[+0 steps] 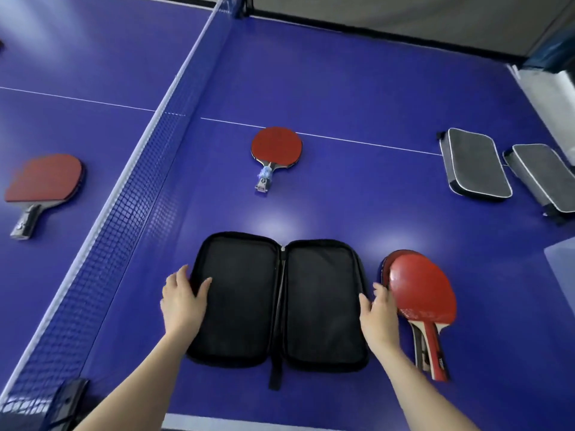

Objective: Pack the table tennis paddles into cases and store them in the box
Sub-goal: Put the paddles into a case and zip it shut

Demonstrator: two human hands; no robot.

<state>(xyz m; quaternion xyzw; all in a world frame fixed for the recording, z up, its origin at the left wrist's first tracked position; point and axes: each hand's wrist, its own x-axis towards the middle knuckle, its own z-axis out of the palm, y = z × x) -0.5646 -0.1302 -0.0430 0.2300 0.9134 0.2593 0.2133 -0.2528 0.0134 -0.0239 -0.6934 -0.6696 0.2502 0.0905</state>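
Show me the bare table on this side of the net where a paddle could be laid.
Widest: between the lone paddle and the grey cases. Also the strip between that paddle and the open black case. Crowded: right of the case, where the right hand is beside the stacked paddles; narrow on its left toward the net.

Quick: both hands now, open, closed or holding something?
Left hand: open, resting on the left edge of the black paddle case.
Right hand: open, at the case's right edge beside the stacked red paddles, holding nothing.

Two bare forearms in view; left hand (183, 301), right hand (378, 318) both bare
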